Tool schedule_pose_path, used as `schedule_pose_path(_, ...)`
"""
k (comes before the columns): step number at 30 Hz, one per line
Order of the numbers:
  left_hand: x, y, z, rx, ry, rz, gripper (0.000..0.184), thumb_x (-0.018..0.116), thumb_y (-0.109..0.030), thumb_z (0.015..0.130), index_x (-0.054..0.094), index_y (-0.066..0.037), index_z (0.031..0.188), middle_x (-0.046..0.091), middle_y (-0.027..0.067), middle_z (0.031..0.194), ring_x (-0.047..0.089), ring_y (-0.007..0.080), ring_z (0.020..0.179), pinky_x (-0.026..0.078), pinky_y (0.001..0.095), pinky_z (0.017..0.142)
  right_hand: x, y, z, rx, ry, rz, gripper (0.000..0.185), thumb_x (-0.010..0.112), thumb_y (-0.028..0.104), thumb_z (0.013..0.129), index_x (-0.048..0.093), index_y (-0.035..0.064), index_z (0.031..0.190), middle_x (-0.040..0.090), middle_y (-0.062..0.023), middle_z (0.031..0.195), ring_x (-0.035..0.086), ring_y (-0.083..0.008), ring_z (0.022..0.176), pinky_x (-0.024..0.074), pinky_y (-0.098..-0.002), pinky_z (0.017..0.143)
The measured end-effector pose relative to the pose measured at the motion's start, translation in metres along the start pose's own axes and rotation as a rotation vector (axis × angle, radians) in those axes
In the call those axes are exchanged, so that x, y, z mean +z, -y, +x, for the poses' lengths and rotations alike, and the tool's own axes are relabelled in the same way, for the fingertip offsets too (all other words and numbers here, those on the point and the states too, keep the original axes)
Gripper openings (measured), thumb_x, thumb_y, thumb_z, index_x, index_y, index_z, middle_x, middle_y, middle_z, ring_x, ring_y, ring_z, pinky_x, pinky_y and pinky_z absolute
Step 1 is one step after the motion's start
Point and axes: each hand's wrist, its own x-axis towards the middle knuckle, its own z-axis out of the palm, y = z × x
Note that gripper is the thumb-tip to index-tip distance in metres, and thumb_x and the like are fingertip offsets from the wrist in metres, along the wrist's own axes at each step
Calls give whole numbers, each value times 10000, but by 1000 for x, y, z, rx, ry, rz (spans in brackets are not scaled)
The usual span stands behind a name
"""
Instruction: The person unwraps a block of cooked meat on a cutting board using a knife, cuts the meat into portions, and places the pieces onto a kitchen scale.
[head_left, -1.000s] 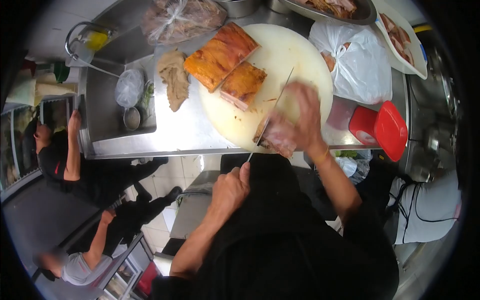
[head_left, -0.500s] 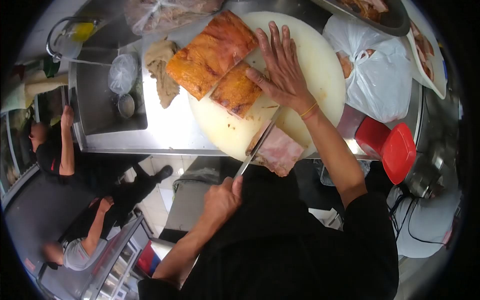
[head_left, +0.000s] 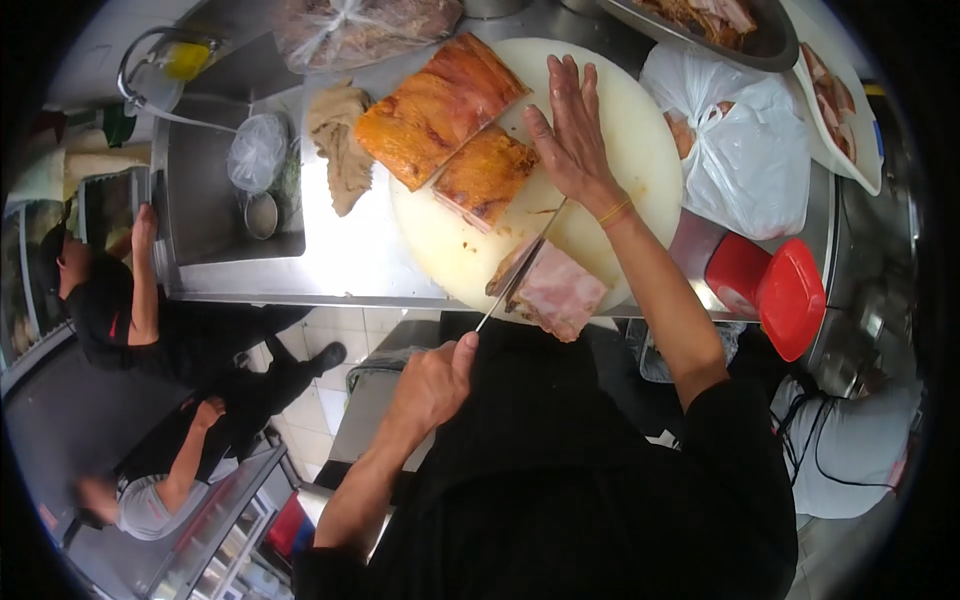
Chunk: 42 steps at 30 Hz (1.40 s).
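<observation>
My left hand (head_left: pixel 430 385) is wrapped round the handle of a long knife (head_left: pixel 541 240). The blade lies across the cut meat with a pale pink face (head_left: pixel 562 290), at the near edge of the round white board (head_left: pixel 640 190). Beyond the blade, my right hand (head_left: pixel 572 145) is spread over the board, its palm down and nothing seen in it. Its thumb is close to a smaller golden-skinned piece of meat (head_left: pixel 487 178). A larger golden slab (head_left: pixel 440 108) lies beside that piece.
Left of the board are a brown cloth (head_left: pixel 342 145) and a sink (head_left: pixel 200 200). White bagged food (head_left: pixel 745 160) and a red container (head_left: pixel 738 272) stand right. A metal bowl (head_left: pixel 775 50) is at the back right. Two people (head_left: pixel 145 275) (head_left: pixel 150 508) are at the left.
My right hand has left the pale cut meat and moved away from my body, its fingers now spread over the board. The knife stays at the meat, its blade slightly shifted.
</observation>
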Motion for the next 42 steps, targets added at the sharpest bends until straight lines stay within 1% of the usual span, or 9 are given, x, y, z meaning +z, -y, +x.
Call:
schedule_pose_path(4, -1, 4, -15, -27, 18, 4, 551, 407, -411, 1080, 649, 25, 845, 640, 349, 873, 595, 564, 886, 466, 614, 782, -9, 9, -6, -14, 23, 52, 785, 421, 534, 1046, 190, 10, 1583, 215, -326, 1599, 89, -543, 1495, 120, -568, 1222)
schedule_pose_path(16, 13, 37, -74, -78, -54, 40, 509, 445, -388, 1067, 700, 21, 902, 659, 324, 822, 623, 548, 837, 493, 607, 782, 12, 32, -28, 20, -2, 76, 815, 414, 536, 1046, 117, 17, 1601, 171, -322, 1619, 65, -546, 1499, 98, -585, 1224)
schedule_pose_path(22, 33, 26, -35, -34, -112, 22, 542, 447, -358, 1075, 673, 50, 798, 617, 349, 783, 601, 561, 829, 466, 602, 737, 8, 23, -36, -102, 101, -41, 843, 462, 527, 1033, 73, 56, 1614, 136, -308, 1633, 36, -548, 1501, 112, -607, 1215)
schedule_pose_path(25, 28, 22, -32, -16, -111, 14, 536, 447, -365, 1074, 681, 44, 819, 634, 330, 778, 606, 557, 806, 476, 607, 744, -24, 45, -26, -137, -109, -58, 690, 573, 452, 996, 394, 23, 1507, 410, -304, 1501, 325, -480, 1435, 283, -553, 1167)
schedule_pose_path(28, 26, 30, -45, 1, -138, 37, 514, 459, -373, 1067, 688, 32, 849, 639, 329, 791, 611, 552, 810, 482, 603, 744, -72, 74, -18, 113, 329, 127, 402, 660, 322, 933, 664, -5, 1167, 654, -218, 1187, 603, -370, 1169, 458, -473, 1011)
schedule_pose_path(31, 30, 53, -67, -6, -212, 127, 500, 482, -407, 1049, 698, -8, 840, 655, 317, 770, 634, 536, 767, 508, 599, 722, -63, 93, -38, -214, 508, 193, 227, 662, 229, 886, 693, 6, 863, 687, -132, 933, 668, -314, 926, 518, -448, 840)
schedule_pose_path(34, 25, 64, -84, -41, -212, 174, 503, 488, -440, 1039, 707, -29, 851, 669, 308, 769, 651, 525, 764, 521, 595, 726, -37, 104, -55, -317, 752, -31, 163, 689, 177, 847, 723, 36, 921, 675, -112, 915, 660, -333, 882, 528, -423, 783)
schedule_pose_path(37, 21, 67, -89, -42, -220, 185, 516, 494, -430, 1041, 707, -8, 837, 656, 313, 782, 640, 529, 782, 506, 588, 721, -12, 96, -77, -342, 726, -115, 192, 695, 245, 815, 674, 58, 774, 634, -117, 883, 644, -307, 875, 480, -471, 749)
schedule_pose_path(42, 26, 72, -89, -42, -260, 135, 563, 501, -449, 1040, 696, 12, 784, 642, 312, 760, 622, 535, 755, 493, 575, 687, -23, 102, -65, -382, 845, -197, 253, 718, 289, 799, 665, 53, 873, 602, -108, 923, 620, -277, 929, 438, -445, 761)
